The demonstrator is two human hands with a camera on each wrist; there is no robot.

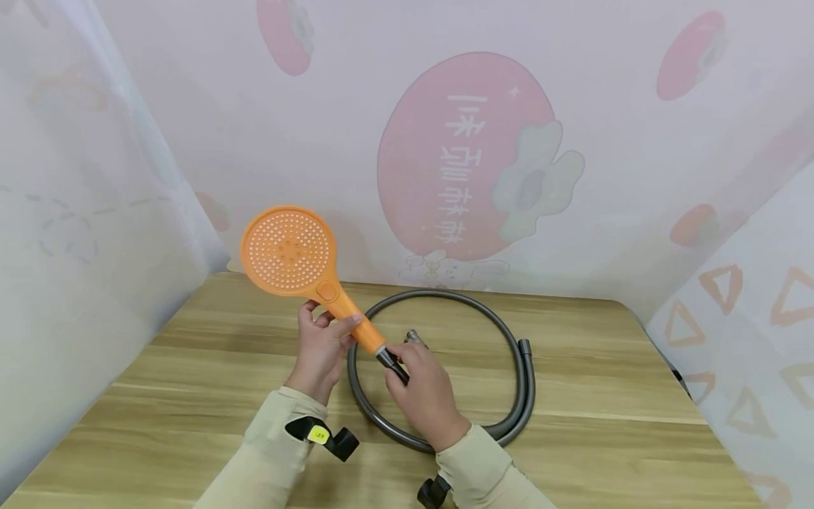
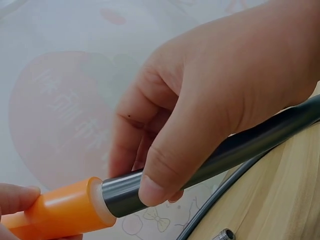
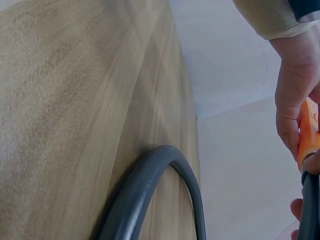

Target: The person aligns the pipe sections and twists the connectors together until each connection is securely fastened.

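Note:
An orange hand shower head (image 1: 289,251) is held up at the table's left side, its face with many small holes toward me. My left hand (image 1: 321,353) grips its handle (image 1: 365,334) with thumb and fingers. At the handle's lower end, my right hand (image 1: 426,389) pinches the dark connector (image 2: 122,195) of a grey shower hose (image 1: 355,382) between thumb and fingers. The connector sits right at the pale ring in the handle's end, in line with it. The rest of the hose lies looped on the table below.
A small metallic threaded fitting (image 1: 413,335) shows inside the hose loop, partly behind my right hand. Another dark hose end (image 1: 524,348) points away on the right of the loop. The wooden table (image 1: 610,396) meets a printed curtain (image 1: 343,141) at the back.

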